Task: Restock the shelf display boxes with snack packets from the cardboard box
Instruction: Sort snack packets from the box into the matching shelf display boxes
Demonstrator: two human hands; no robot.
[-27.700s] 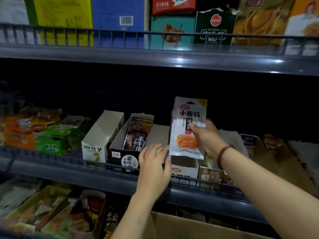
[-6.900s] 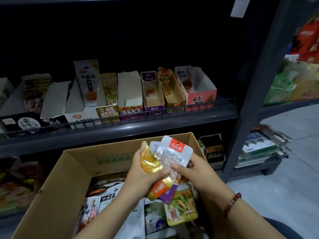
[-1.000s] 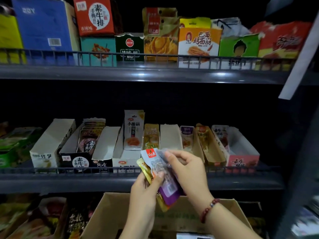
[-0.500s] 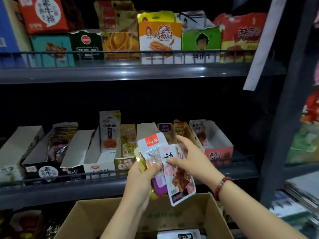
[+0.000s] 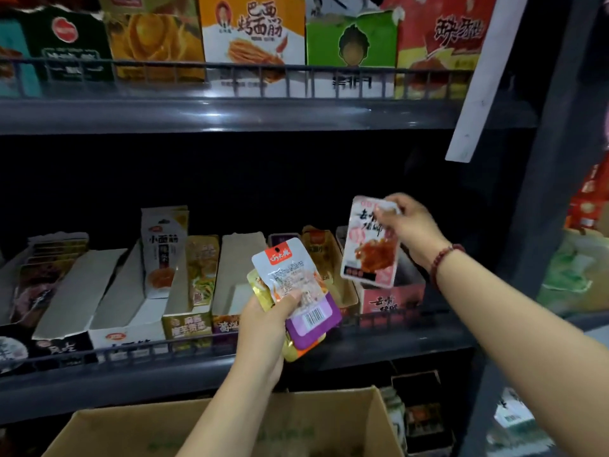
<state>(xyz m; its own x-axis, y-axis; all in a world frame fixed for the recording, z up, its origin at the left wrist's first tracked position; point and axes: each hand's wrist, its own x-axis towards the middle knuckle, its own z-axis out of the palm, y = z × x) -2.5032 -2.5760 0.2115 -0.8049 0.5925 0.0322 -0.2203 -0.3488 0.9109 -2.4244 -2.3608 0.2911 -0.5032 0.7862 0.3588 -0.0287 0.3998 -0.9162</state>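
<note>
Pink-and-white snack packet (image 5: 369, 247), pinched at its top corner by the right hand (image 5: 408, 227), hanging over the matching pink display box (image 5: 390, 300) at 3 o'clock on the shelf (image 5: 197, 367), apparently for dropping in. Left hand (image 5: 263, 324) fingers (image 5: 290, 300) grasp a fanned reserve of packets (image 5: 296, 291), at 9 o'clock from the pink packet, above the cardboard box (image 5: 230, 430).

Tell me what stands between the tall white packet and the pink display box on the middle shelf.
Head view: between the white packet and the pink box stand a yellow-green packet, a plain box and an orange packet.
</note>
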